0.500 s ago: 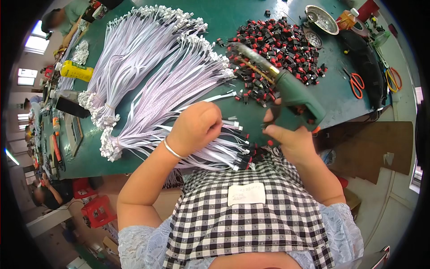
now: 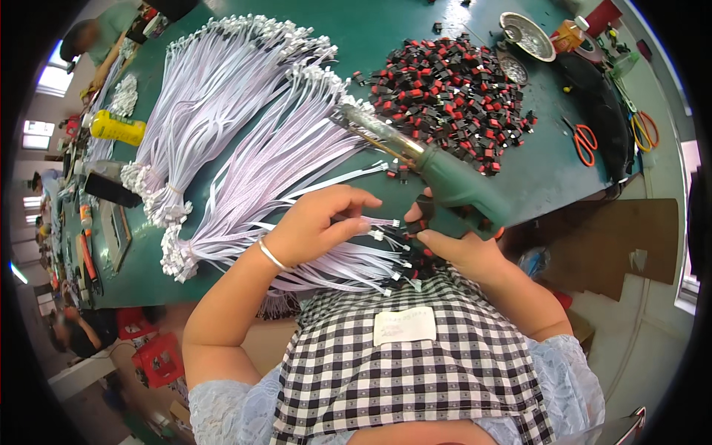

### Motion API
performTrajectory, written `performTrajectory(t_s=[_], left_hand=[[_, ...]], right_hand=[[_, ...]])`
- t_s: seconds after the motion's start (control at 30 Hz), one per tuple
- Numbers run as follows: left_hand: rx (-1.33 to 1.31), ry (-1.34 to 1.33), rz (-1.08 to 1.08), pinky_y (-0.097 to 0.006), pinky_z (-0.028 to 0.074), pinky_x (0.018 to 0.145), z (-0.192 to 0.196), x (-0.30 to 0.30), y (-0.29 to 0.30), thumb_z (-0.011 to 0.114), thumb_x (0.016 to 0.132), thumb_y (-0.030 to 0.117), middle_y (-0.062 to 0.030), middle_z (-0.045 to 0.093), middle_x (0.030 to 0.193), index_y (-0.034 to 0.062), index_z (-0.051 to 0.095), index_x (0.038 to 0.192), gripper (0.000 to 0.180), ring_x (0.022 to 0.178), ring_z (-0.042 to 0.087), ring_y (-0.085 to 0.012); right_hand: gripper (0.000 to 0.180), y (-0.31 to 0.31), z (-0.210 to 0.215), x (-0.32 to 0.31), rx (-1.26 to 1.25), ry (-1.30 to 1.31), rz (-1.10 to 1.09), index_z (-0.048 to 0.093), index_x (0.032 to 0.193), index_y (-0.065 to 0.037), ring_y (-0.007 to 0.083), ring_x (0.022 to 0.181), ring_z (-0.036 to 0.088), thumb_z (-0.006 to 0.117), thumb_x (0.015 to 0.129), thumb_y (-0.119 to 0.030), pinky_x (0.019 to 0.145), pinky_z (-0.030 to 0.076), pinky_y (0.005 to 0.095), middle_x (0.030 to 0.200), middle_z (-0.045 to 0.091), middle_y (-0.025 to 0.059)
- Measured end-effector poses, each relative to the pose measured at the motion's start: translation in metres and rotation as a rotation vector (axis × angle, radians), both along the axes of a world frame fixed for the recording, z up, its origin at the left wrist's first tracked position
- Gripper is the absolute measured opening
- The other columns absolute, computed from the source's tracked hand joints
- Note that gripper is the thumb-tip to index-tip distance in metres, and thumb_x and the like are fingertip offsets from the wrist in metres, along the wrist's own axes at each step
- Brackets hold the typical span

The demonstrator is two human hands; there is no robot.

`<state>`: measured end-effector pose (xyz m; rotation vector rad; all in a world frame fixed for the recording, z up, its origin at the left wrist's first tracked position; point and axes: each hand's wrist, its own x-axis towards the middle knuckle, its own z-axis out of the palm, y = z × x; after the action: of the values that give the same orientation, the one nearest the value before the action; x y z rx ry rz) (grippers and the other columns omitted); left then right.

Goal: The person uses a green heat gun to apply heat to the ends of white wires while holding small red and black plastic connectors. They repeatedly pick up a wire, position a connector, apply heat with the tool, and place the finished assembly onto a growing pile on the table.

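Left hand [image 2: 315, 226]: fingers pinched on a thin white wire [image 2: 380, 221] with a small connector at its tip, held just above the near edge of the green table [image 2: 415, 30]. Right hand [image 2: 460, 248]: fingers closed round the grip of a green glue gun [image 2: 437, 170], thumb against a small black part [image 2: 424, 208] near the wire tip. Gun barrel angled up and left, nozzle over the wire bundles. Loose wire ends [image 2: 371, 259] fanned beneath both hands, over the lap. Large white wire bundles [image 2: 245, 111] spread across table, left of centre. Pile of black and red parts [image 2: 452, 89] beyond the gun, right of centre. Yellow bottle [image 2: 117, 127] at far left. Orange-handled scissors [image 2: 586, 139] at right edge. Metal dish [image 2: 526, 35] at far right corner. Another person's arm [image 2: 111, 44] at top left, apart from the work.
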<state>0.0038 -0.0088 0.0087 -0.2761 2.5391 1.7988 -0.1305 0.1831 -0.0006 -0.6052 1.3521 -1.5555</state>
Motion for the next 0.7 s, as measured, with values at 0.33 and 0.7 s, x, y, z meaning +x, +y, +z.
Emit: performTrajectory(t_s=[0.33,0.7], left_hand=[[-0.33,0.026,-0.201,-0.03,0.042,0.064,0.023,-0.003,-0.004,0.062,0.073,0.008,-0.0073,0.053,0.075,0.0056,0.063,0.088,0.015,0.069,0.052,-0.0218],[-0.141,0.005,-0.081,-0.027,0.045,0.059,0.017,-0.005,0.004,0.063,0.075,0.009,-0.0099,0.059,0.073,0.0013,0.059,0.087,0.015,0.064,0.058,-0.0185]], right_hand=[[0.052,-0.006,0.006,-0.001,-0.059,0.023,0.024,0.039,0.12,-0.006,0.0135,0.091,0.052,0.057,0.073,0.005,0.076,0.048,0.0272,0.1,0.054,0.0089],[0.042,-0.013,0.01,0.0,0.071,-0.012,-0.049,0.042,0.113,-0.004,0.0111,0.08,0.053,0.059,0.074,0.001,0.068,0.049,0.0257,0.094,0.055,0.0083]])
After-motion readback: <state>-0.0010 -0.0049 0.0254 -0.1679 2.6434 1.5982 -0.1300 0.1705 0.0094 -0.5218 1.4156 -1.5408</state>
